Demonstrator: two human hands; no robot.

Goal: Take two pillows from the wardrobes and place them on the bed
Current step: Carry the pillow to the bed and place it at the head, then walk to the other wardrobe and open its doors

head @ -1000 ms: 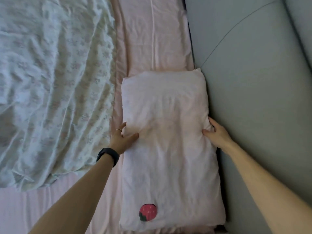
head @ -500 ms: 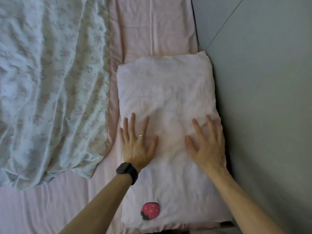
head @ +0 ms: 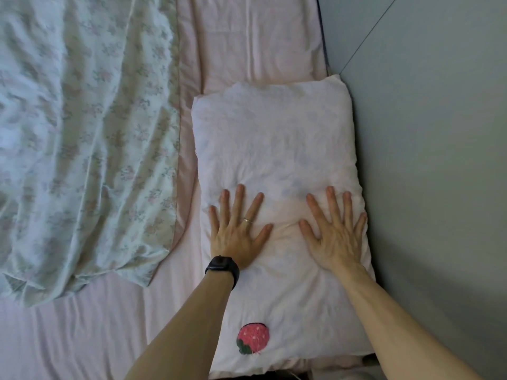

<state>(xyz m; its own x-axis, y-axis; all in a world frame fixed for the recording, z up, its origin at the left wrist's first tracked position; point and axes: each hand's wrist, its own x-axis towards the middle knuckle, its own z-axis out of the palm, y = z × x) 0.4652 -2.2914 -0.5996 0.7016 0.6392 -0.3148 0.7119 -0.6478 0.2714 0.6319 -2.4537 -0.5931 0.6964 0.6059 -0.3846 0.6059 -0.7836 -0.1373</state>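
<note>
Head view: pale pink pillow (head: pixel 277 149) lies flat on the pink bed sheet (head: pixel 96 333), long axis running 12 to 6 o'clock, right edge touching the grey headboard (head: pixel 439 174). A red strawberry patch (head: pixel 253 338) sits on the pillow's near end, at about 6 o'clock. Left hand (head: pixel 236 237) rests palm-down on the pillow's middle, toward 9 o'clock, fingers spread wide and gripping nothing; a ring (head: pixel 248 220) shows on one finger and a black watch (head: pixel 223 266) on the wrist. Right hand (head: pixel 336 237) lies palm-down toward 3 o'clock of the pillow, fingers likewise splayed flat, holding nothing, little finger near the pillow's right edge. The two hands are apart, fabric dented between them. A rumpled floral blanket (head: pixel 82 133) covers the bed at 9 to 11 o'clock, not touching the pillow. A second flat pink pillow (head: pixel 258 37) lies at 12 o'clock, its near edge touching the first.
</note>
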